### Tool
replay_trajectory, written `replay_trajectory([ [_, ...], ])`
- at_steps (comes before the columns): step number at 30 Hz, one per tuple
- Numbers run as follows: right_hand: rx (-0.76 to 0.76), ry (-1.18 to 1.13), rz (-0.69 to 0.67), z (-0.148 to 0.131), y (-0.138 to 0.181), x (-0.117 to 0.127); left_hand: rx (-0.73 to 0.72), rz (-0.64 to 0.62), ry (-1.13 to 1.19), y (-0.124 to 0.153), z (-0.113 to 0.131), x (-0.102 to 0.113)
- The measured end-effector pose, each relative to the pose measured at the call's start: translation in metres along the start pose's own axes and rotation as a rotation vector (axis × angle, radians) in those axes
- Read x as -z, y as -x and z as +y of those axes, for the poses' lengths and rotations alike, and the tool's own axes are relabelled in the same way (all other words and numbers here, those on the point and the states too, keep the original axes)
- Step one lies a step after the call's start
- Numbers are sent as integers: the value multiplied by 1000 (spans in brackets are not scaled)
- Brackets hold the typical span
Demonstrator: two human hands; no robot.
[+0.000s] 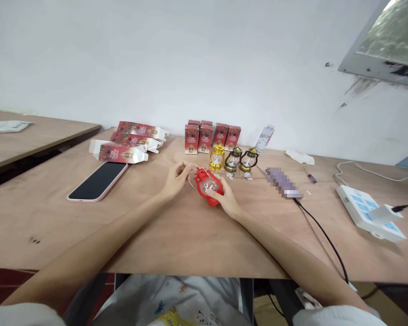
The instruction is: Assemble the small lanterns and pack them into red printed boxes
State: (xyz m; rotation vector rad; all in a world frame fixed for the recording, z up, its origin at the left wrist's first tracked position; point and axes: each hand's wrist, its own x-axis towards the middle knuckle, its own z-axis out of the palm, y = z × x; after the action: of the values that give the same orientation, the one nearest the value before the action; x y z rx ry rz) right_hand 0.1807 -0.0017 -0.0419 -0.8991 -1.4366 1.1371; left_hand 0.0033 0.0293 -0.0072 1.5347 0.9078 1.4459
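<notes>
My right hand (226,199) is wrapped around a small red lantern (209,184) with a clear globe, its thumb across the front. The lantern tilts, top to the upper left, over the middle of the table. Close by its top, my left hand (177,180) pinches a thin wire handle (191,182); part of the wire runs along the lantern's top. Just beyond stand a gold lantern (217,158) and two dark bronze lanterns, one (233,160) in the middle and another (249,160) to its right. Small wire pieces with tags (231,175) lie before them.
Several red boxes (206,138) stand by the wall, with opened boxes (122,151) piled left. A phone (98,182) lies at left. To the right are a bottle (265,137), a cabled device (284,182), a small screwdriver (310,175), tissue (299,157) and a power strip (369,213).
</notes>
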Motion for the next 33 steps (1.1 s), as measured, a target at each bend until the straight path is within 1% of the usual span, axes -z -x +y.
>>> replay_trajectory([
  [3, 6, -27, -1, -1, 0, 0, -1, -13, -29, -2, -4, 2],
  [9, -13, -41, -8, -6, 2, 1, -68, -13, -93, -3, -6, 3],
  [13, -10, -43, -33, -6, 2, 2, -81, -16, -63, -4, -9, 5],
  [19, -27, -102, -84, 0, -1, 6, -35, -82, 77, -3, -13, 3],
  [25, -31, -118, -119, -1, -1, 7, -51, -87, 72, -4, -16, 2],
  [30, -15, -109, -112, -2, 0, 7, 22, -60, 113, -5, -15, 3],
  [33, -22, -102, -112, -2, -1, 7, 44, -71, 153, -5, -14, 3],
])
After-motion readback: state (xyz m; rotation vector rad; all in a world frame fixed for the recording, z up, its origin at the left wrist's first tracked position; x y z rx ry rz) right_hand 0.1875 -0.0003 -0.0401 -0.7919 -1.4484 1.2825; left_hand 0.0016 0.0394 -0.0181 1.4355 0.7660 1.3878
